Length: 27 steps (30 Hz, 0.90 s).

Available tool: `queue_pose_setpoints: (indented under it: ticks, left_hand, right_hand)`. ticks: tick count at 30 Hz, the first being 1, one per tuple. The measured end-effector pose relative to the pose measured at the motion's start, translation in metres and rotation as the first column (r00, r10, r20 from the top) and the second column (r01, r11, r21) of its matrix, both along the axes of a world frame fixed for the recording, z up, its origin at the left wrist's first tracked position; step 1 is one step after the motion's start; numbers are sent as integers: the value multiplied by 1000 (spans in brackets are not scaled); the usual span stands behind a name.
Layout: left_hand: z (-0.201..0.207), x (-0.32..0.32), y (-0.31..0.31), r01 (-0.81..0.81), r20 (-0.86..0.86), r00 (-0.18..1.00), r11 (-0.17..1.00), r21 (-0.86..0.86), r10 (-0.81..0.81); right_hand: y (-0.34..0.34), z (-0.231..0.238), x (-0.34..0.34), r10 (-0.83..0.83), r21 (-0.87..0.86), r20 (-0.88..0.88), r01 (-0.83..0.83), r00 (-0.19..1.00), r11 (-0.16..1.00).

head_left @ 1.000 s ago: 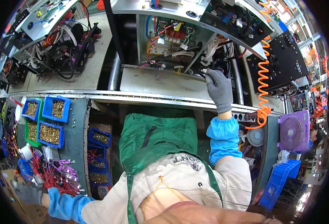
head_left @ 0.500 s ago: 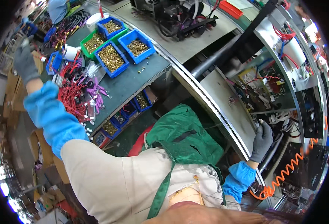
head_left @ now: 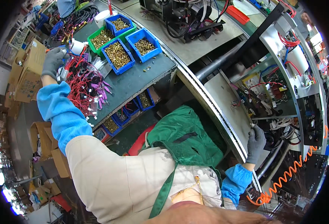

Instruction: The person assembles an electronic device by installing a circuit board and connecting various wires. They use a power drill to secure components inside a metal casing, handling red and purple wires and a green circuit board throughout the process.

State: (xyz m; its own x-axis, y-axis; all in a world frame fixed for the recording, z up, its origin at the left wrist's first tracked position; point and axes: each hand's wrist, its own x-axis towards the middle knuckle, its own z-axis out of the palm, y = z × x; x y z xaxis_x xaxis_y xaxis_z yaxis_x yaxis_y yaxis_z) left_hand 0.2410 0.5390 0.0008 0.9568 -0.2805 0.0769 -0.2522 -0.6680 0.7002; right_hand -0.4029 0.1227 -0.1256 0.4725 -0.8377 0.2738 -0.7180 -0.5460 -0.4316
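My left hand (head_left: 54, 61), in a grey glove, is at the far left edge of the dark workbench (head_left: 138, 76). Its fingers are curled beside the white spool (head_left: 77, 47); whatever is under them is hidden. Below it lies a heap of red wires (head_left: 74, 80) mixed with purple-sleeved cables (head_left: 104, 93). My right hand (head_left: 256, 142), also gloved, is over the metal-edged bench strip (head_left: 229, 110) on the right. Its fingers are bent together with a pale tip showing, and I cannot make out anything held in them.
Blue bins (head_left: 145, 55) and a green bin (head_left: 95, 49) of small brass parts stand on the bench. More small bins (head_left: 113, 133) sit under its edge. Cardboard boxes (head_left: 31, 80) are at the left. An orange coiled hose (head_left: 286, 179) and an open-sided cabinet (head_left: 302, 99) stand right.
My left hand has come down and right from its raised spot, its fingers now curled at the bench edge. My right hand has shifted slightly left and nearer to me.
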Motion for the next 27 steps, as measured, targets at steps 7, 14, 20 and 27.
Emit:
queue_pose_setpoints:
  ticks: [7, 14, 20, 27]
  left_hand:
    - [101, -79, -40, 170, 343, 930, 982, -81, -133]
    - [106, -98, -83, 284, 276, 930, 950, -126, -241]
    - [68, -106, -110, 509, 19, 848, 823, 253, -530]
    - [3, -112, -113, 678, -224, 725, 619, 397, -651]
  right_hand:
    - [10, 8, 9, 9, 81, 76, -15, 997, 997]
    - [24, 10, 28, 101, 71, 63, -105, 993, 992]
    - [30, -5, 28, 133, 124, 185, -158, 974, 980]
    - [31, -25, 24, 87, 228, 201, -133, 976, 965]
